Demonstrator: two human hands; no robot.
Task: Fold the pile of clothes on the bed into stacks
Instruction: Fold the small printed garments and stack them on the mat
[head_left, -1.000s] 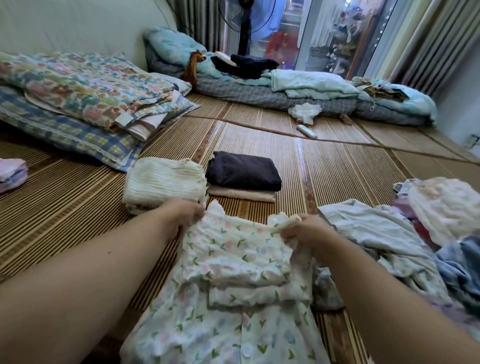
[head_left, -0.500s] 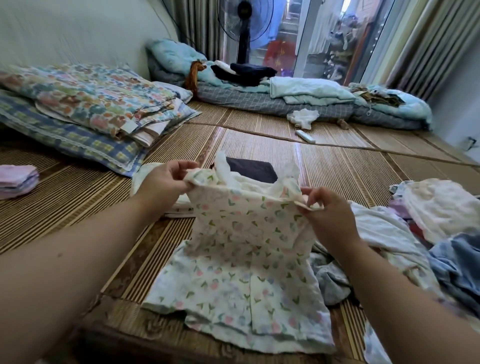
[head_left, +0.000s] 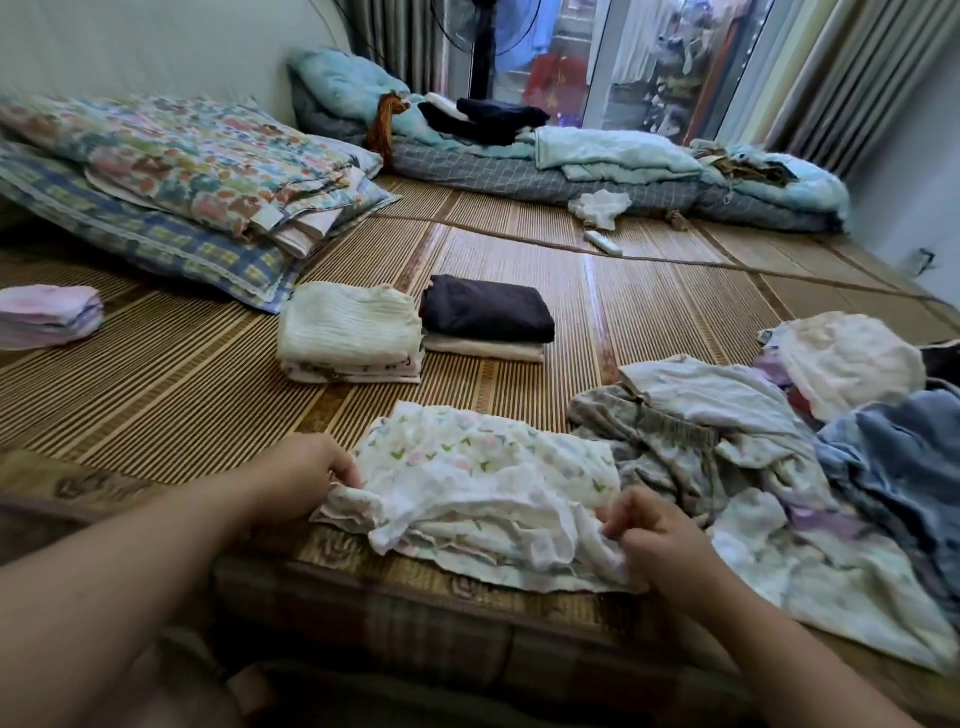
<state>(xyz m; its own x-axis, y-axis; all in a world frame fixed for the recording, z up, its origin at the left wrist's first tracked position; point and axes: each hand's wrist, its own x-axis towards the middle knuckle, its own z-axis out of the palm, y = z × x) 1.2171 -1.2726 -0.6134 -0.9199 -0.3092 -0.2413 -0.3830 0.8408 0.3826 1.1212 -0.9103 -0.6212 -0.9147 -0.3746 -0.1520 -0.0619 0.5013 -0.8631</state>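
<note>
Folds of floral garment (head_left: 483, 483) partly bury pinching left hand (head_left: 306, 470) and right hand (head_left: 660, 535).

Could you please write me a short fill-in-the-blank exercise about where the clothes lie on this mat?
1. The unfolded pile lies to the ____ of the floral garment, which the left hand and the right hand pinch.
2. The dark folded garment rests on ____ of a pale folded piece.
3. The pink stack sits at the far ____ edge of the view.

Missing words: right; top; left.
</note>
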